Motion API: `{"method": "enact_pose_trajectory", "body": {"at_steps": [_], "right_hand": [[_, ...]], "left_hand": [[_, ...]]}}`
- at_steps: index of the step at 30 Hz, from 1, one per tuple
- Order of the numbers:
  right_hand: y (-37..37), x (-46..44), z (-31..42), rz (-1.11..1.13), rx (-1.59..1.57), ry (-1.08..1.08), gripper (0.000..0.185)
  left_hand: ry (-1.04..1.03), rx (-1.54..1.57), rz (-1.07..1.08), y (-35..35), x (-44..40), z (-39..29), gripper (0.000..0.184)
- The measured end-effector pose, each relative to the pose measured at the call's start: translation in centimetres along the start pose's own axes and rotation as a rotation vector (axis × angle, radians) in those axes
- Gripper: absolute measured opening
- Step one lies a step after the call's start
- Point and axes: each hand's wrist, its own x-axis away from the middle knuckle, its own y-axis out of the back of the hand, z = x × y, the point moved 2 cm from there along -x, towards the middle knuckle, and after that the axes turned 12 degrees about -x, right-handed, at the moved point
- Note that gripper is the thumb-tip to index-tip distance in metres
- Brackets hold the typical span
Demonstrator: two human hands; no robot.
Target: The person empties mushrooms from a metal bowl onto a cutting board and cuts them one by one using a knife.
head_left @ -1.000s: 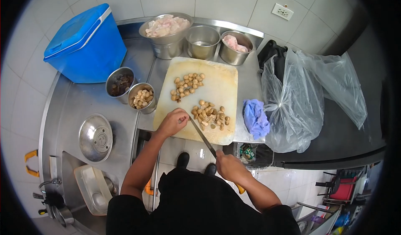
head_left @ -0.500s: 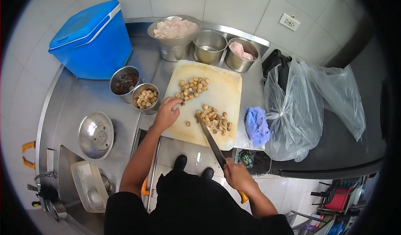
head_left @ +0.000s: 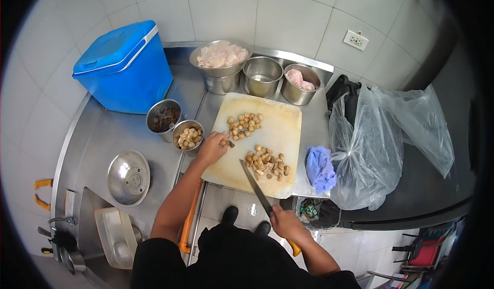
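- Left hand (head_left: 211, 149): above left side of cutting board (head_left: 280, 119); fingers closed, gripping one small brown mushroom (head_left: 224, 142) at their tips.
- Right hand (head_left: 283, 223): near the board's near edge; fingers wrapped around yellow handle of knife (head_left: 258, 188). Blade points far-left, tip just beside the near mushroom pile.
- Far mushroom pile (head_left: 245, 126): on board, mostly whole caps.
- Near mushroom pile (head_left: 266, 163): on board, right of centre; some pieces cut.
- Left of board, on steel worktop (head_left: 121, 132): small metal pot (head_left: 199, 144) of pale mushroom pieces; beside it, metal container (head_left: 164, 106) of dark pieces.
- Right of board: crumpled blue cloth (head_left: 320, 169).
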Motion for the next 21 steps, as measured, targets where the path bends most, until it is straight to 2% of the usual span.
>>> {"method": "enact_pose_trajectory", "body": {"at_steps": [3, 5, 8, 10, 12, 17, 21], "right_hand": [[0.7, -0.4, -0.9, -0.048, 0.026, -0.01, 0.021], [0.8, -0.4, -1.2, -0.039, 0.008, 0.009, 0.021], [1.1, -0.3, -1.0, -0.024, -0.008, 0.02, 0.02], [1.1, -0.3, -1.1, -0.02, 0.013, 0.011, 0.02], [1.2, -0.1, -1.0, -0.007, 0.034, 0.015, 0.02], [1.4, 0.4, -0.8, 0.045, 0.064, 0.034, 0.021], [1.3, 0.8, -0.7, -0.009, 0.092, 0.075, 0.019]], "left_hand": [[0.022, 0.098, 0.124, 0.9, 1.6, -1.3, 0.026], [0.109, 0.383, 0.328, 0.7, 3.1, -2.4, 0.025], [0.084, 0.541, 0.493, -1.7, 4.4, -3.5, 0.022], [0.055, 0.465, 0.488, -2.9, 4.8, -3.7, 0.02], [-0.154, 0.335, 0.224, -3.0, 5.1, -4.1, 0.021], [-0.103, 0.311, 0.117, -3.5, 6.4, -4.2, 0.016], [-0.119, 0.314, 0.08, -3.5, 6.4, -4.3, 0.013]]}}
